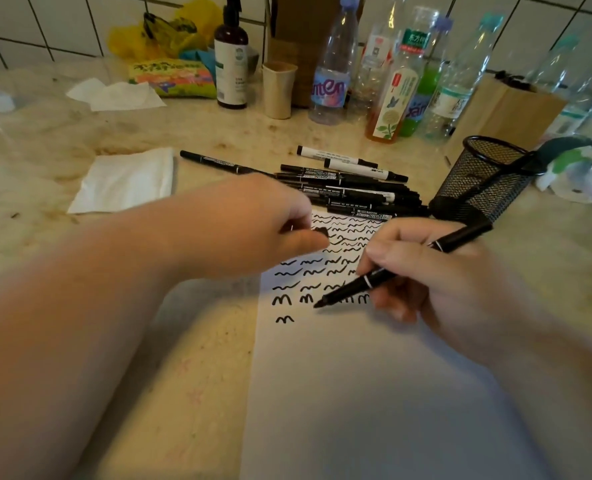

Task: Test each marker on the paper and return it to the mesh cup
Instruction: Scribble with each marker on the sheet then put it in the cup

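— What are the hands doing from where you stand?

— The right hand grips a slim black marker like a pen, fingers curled round the barrel, its uncapped tip down on the white sheet of paper at the end of a row of black squiggles. The left hand hangs over the paper's far left corner, thumb and fingers pinching a small black cap.

— And the other markers?

— A loose heap of black markers lies on the beige marbled table, just past the far edge of the paper, some overlapping it. Two white-barrelled ones sit at the back of the heap, and one black one points off to the left.

— The cup?

— The black wire-mesh cup is tipped toward us, right of the heap, near the table's far right side. I can't tell whether anything is in it.

— Anything else about?

— A folded white tissue lies left of the markers, crumpled tissues further back. Along the tiled wall at the far edge: a dark brown pump bottle, a paper cup, several clear plastic bottles, a brown paper bag, a yellow plastic bag and a bright snack packet.
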Motion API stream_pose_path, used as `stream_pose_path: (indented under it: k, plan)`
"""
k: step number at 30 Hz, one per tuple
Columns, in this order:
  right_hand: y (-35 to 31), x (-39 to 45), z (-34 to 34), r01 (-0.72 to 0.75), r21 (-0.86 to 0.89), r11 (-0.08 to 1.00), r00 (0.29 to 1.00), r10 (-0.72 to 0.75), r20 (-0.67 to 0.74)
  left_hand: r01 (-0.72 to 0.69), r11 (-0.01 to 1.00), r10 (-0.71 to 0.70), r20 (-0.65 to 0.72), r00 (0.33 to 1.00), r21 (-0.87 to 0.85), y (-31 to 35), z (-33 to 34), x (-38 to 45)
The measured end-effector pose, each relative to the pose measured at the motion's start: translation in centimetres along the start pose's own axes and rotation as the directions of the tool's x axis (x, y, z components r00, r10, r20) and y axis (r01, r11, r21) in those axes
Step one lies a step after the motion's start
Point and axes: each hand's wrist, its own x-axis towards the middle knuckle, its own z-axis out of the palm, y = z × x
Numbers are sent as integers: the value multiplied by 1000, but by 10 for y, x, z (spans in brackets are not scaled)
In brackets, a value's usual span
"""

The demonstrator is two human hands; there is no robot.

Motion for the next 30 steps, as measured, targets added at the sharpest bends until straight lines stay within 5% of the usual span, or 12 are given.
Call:
stream_pose_path:
  k: [4,14,30]
  plan:
    - [0,-2,3,-99,43,994,995,99,5,-16,1000,15,14,1000,23,-6,6,1]
    - [-5,-4,9,-66,-16,998,996,67,51,-53,998,54,-16,998,30,-5,9,2]
    - [4,-2,-6,-84,-8,996,991,83,-105,-17,1000,17,11,1000,-15,-4,7,1]
